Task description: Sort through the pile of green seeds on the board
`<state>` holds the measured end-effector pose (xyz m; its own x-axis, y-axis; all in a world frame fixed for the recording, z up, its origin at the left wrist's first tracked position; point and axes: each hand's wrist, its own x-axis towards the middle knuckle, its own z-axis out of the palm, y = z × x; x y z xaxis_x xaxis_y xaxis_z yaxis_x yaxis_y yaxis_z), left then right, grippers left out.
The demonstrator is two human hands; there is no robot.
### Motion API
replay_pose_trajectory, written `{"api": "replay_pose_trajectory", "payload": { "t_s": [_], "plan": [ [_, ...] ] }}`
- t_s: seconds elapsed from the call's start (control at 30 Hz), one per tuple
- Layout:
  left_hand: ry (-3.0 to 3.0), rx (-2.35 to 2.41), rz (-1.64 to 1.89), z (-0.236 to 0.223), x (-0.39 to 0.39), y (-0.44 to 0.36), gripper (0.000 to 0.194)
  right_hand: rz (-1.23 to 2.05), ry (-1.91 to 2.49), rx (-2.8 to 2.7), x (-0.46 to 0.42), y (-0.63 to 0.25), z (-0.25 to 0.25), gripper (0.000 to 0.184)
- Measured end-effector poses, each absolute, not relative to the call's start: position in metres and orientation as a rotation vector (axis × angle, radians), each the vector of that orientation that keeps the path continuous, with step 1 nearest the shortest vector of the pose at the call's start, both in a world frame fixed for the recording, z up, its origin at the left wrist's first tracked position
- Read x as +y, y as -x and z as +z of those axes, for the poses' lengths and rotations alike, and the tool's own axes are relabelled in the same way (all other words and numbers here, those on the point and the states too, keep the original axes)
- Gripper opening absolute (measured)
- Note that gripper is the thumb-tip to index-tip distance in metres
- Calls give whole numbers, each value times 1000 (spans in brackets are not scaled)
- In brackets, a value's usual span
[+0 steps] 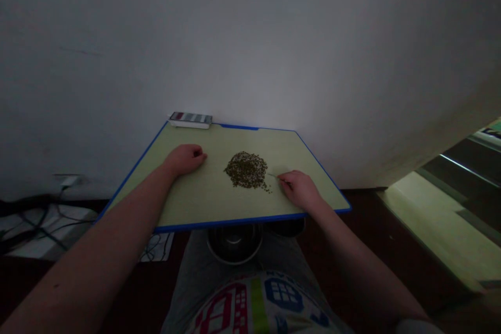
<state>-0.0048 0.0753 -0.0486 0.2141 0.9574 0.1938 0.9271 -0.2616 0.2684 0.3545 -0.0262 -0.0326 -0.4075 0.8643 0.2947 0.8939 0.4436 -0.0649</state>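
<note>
A loose heap of small brown-green grains or seeds (246, 170) lies mid-board, with a few strays at its lower right. The pale board (188, 195) has a blue rim. My left hand (186, 159) rests on the board to the left of the heap, apart from it, its fingers curled and nothing visible in them. To the right, my right hand (298, 187) pinches a thin, pale pointed tool (272, 175). The tool's tip points left toward the heap's right edge; its exact kind is too small to make out.
A white box with a striped top (191, 120) stands at the board's far left corner, near the wall (250, 52). A metal bowl (235, 244) sits below the near edge, at my lap, with a dark container (288, 227) beside it. Cables (43, 219) lie at left.
</note>
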Motion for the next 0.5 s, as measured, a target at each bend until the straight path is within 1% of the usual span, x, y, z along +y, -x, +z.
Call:
{"api": "replay_pose_trajectory", "payload": {
  "t_s": [0.17,0.5],
  "plan": [
    [-2357,1850,476,-50,77,6,39,-116,1435,-2449,-14,-348,-34,24],
    [-2355,1851,503,-52,78,6,39,-37,1334,-2499,-36,-361,-28,23]
  ]
}}
